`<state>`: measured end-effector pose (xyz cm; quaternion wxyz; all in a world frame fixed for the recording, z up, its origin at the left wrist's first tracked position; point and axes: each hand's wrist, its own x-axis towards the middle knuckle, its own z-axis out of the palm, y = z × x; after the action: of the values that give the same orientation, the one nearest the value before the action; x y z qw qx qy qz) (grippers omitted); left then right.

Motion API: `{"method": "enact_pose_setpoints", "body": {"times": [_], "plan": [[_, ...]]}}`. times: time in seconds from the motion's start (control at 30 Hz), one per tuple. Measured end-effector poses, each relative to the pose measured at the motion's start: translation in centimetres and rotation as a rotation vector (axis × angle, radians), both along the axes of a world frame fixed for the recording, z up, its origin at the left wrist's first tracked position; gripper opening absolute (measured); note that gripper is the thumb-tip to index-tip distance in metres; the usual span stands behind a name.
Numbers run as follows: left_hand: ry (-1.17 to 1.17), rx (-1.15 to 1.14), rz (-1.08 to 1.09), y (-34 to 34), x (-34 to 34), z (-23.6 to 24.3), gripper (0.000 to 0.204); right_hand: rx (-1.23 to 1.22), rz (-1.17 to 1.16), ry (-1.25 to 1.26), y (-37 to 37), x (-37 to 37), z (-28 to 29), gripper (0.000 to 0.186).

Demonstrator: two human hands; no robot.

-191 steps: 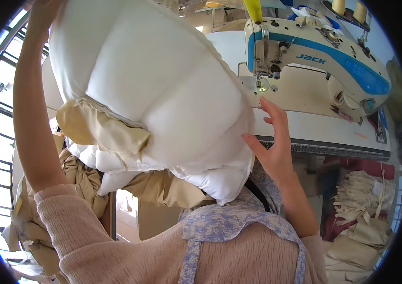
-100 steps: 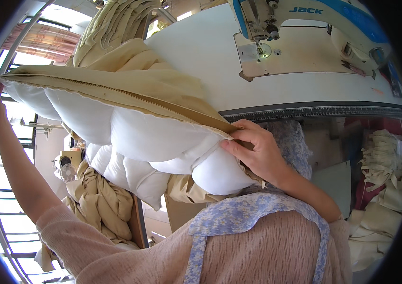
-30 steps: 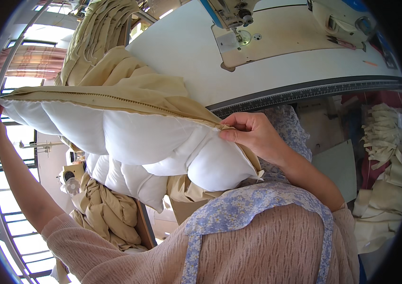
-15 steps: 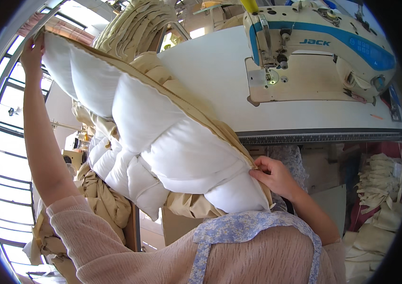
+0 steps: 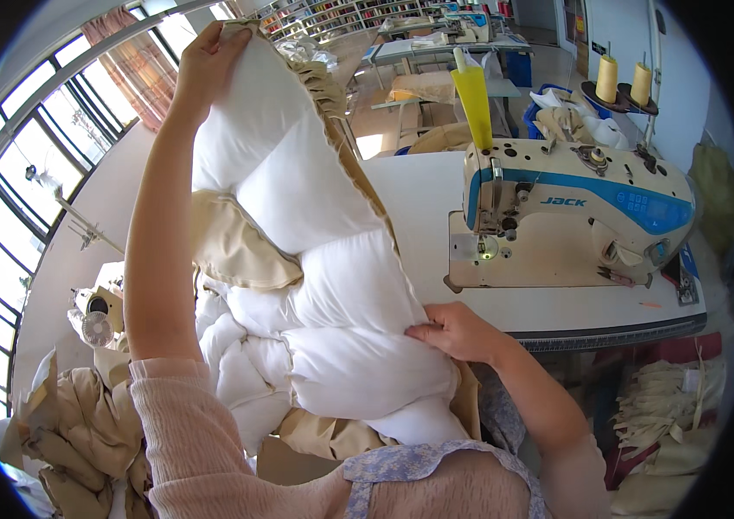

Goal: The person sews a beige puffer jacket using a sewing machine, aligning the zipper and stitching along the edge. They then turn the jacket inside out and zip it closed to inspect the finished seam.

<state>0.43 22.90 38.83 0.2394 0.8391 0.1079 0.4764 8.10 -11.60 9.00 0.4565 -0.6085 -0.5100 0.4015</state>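
Note:
A puffy white quilted piece with tan fabric along its long edge is stretched up in front of me. My left hand, raised high at the far end, pinches its top corner. Lower down, my right hand has thumb and fingers closed on the same edge, close to the table front. A tan fabric flap lies over the left part of the white quilting. More tan cloth bunches below, near my apron, and the lower end of the piece hangs there.
To the right, a sewing machine stands on a white table with a ruler strip at its front. Tan cloth heaps lie lower left, pale stacked pieces lower right. Another machine is at the left.
My left hand has moved right and up, pulling the edge steeper. My right hand has shifted slightly left along the edge. The view has tilted up, showing more of the room.

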Motion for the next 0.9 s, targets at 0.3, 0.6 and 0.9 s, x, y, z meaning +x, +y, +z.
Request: {"method": "enact_pose_setpoints", "body": {"times": [0.3, 0.6, 0.9], "plan": [[0.385, -0.095, -0.530, -16.4, 6.4, -20.7, 0.020, -0.528, -0.306, -0.349, -17.2, -1.6, -20.5, 0.031], [0.157, -0.171, -0.546, -16.2, 4.3, -17.1, 0.015, 0.555, -0.945, -0.519, -6.3, 3.2, 1.4, 0.031], [0.172, -0.166, -0.478, -17.4, 3.0, -15.9, 0.013, 0.775, -0.876, -0.696, -4.2, 2.0, 0.5, 0.023]]}}
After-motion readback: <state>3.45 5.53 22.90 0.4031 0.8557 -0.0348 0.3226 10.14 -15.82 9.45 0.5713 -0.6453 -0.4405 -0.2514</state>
